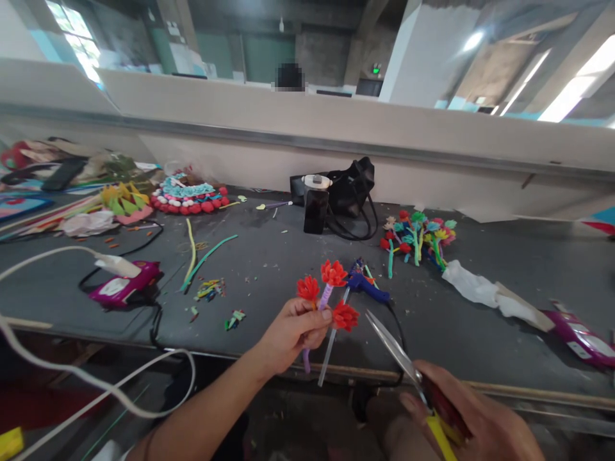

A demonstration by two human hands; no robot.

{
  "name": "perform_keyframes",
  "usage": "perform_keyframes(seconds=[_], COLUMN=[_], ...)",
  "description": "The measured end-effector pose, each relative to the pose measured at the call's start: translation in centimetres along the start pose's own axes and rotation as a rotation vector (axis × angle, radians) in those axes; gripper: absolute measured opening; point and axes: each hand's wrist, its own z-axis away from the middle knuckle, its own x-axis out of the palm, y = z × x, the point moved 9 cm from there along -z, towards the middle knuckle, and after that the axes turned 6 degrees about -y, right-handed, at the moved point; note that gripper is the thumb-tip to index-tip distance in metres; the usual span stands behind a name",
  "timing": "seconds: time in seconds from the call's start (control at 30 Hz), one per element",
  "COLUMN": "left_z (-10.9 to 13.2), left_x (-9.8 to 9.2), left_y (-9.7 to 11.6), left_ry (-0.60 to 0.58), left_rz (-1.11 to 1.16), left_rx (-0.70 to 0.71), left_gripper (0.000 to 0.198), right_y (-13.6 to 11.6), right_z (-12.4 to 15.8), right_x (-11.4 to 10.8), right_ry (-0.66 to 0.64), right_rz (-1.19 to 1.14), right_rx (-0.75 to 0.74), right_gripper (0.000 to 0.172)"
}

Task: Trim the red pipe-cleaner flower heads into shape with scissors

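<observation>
Red chenille-stem flowers (333,273) pinched in left hand (300,330) at center, forearm (216,394) slanting from frame's bottom left; right hand (475,416), lower right, grips scissors (417,378), blades (390,339) angled up-left.

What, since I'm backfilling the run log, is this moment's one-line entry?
left hand: holds red flowers | right hand: holds scissors, apart from flowers | glue gun: lies on table | phone: upright

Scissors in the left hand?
No, the right hand holds the scissors; the left hand holds red flowers.
</observation>
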Motion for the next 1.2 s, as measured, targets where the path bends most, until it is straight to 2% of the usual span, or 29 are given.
perform_keyframes(seconds=[0.13, 0.23, 0.4, 0.5, 0.57, 0.63, 0.67, 0.8, 0.93, 1.2], left_z=[-0.1, 0.0, 0.1, -0.1, -0.2, -0.3, -0.3, -0.3, -0.1, 0.2], left_x=[0.0, 0.0, 0.1, -0.6, -1.2, -1.7, -1.9, -1.9, -1.7, -1.0], left_y=[-0.4, -0.5, -0.7, -1.1, -1.5, -1.8, -1.9, -1.9, -1.7, -1.0], left_ry=[-0.001, 0.005, 0.019, 0.075, 0.121, 0.154, 0.16, 0.162, 0.181, 0.179], left_rz=[0.024, 0.037, 0.027, 0.047, 0.045, 0.039, 0.035, 0.016, -0.033, -0.165], left_rx=[-0.021, -0.032, -0.049, -0.079, -0.107, -0.134, -0.139, -0.124, -0.111, -0.069], left_gripper=[0.046, 0.046, 0.045, 0.036, 0.034, 0.036, 0.037, 0.04, 0.042, 0.055], right_y=[-0.7, -0.8, 0.7, 2.6, 4.9, 7.4, 8.4, 11.0, 12.2, 13.4], right_z=[-0.7, -0.8, -0.4, -0.7, -1.2, -2.0, -2.5, -5.0, -6.5, -7.9], right_x=[0.1, 0.6, 1.8, 1.9, 2.4, 3.5, 4.2, 6.3, 7.9, 8.1], right_ry=[0.032, 0.007, -0.053, -0.031, -0.062, -0.165, -0.217, -0.247, -0.236, -0.157], right_rz=[0.032, 0.009, -0.07, -0.103, -0.021, 0.097, 0.106, 0.099, 0.08, 0.038], right_rx=[0.0, -0.005, 0.096, 0.211, 0.371, 0.517, 0.54, 0.532, 0.497, 0.457], right_gripper=[0.027, 0.028, 0.03, 0.033, 0.039, 0.046, 0.047, 0.043, 0.043, 0.047])
